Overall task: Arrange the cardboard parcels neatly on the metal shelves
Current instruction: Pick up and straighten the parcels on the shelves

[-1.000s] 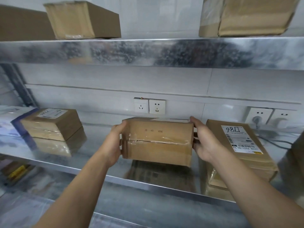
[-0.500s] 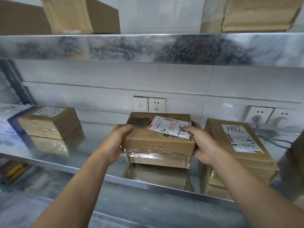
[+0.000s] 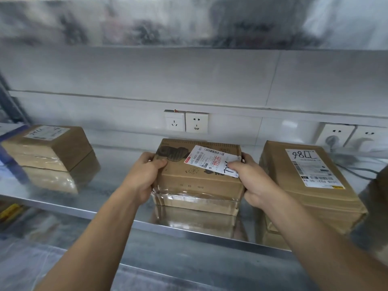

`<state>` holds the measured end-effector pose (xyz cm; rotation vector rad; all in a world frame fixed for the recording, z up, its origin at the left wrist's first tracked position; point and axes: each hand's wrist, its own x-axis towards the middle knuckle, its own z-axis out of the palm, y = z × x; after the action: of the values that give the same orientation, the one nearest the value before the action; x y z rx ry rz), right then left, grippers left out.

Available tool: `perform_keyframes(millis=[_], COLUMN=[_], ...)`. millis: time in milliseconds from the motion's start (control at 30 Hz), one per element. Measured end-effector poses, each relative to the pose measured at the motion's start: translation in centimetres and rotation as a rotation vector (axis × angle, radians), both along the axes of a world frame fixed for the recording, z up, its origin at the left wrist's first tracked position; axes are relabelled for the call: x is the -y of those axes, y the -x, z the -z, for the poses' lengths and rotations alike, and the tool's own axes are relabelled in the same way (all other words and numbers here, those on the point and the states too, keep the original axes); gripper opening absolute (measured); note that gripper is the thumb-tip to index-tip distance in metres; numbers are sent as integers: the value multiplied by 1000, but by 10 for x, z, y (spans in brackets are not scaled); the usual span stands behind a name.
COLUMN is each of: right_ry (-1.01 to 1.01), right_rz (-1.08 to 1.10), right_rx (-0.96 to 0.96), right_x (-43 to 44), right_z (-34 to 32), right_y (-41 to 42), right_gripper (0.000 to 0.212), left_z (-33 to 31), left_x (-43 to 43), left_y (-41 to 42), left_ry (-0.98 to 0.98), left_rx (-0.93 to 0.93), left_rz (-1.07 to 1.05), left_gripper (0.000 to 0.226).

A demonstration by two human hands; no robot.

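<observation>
I note the centre parcel (image 3: 199,183) on the shelf (image 3: 111,169): stacked parcels (image 3: 52,156) well to its left, another parcel (image 3: 304,185) just right, sockets (image 3: 185,122) behind it.

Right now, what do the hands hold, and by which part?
The middle cardboard parcel, held by its ends: the left hand grips its left end, the right hand its right end, thumbs on top.

parcels (image 3: 48,148) (image 3: 199,183) (image 3: 304,192): three
labels (image 3: 47,133) (image 3: 210,159) (image 3: 310,166): three
shelves (image 3: 189,22) (image 3: 117,185): at least two
sockets (image 3: 174,122) (image 3: 196,123) (image 3: 336,133) (image 3: 370,136): four
plugs (image 3: 332,141): one
hands (image 3: 142,177) (image 3: 254,185): two
</observation>
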<state>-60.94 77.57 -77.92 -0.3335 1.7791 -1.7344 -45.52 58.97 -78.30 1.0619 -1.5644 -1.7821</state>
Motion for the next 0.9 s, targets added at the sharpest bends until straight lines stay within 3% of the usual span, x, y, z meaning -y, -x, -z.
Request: perform_keyframes(millis=[267, 433, 567, 767, 900], right_ry=[-8, -112, -133, -150, -182], right_rz=[-15, 0, 20, 99, 162], right_rx=[28, -205, -268, -394, -395], right_x=[-5, -13, -32, -86, -125], right_z=[-15, -33, -44, -77, -86], right_y=[-4, -13, -9, 27, 62], right_gripper=[37, 41, 56, 41, 14], left_z=[-10, -13, -12, -17, -31], left_x=[0, 4, 3, -3, -18], left_y=[2, 7, 13, 23, 18], left_ry=[-19, 3, 56, 127, 227], left_rx=[30, 58, 63, 96, 154], left_rz=[-17, -20, -32, -99, -241], left_gripper=[9, 20, 21, 20, 62])
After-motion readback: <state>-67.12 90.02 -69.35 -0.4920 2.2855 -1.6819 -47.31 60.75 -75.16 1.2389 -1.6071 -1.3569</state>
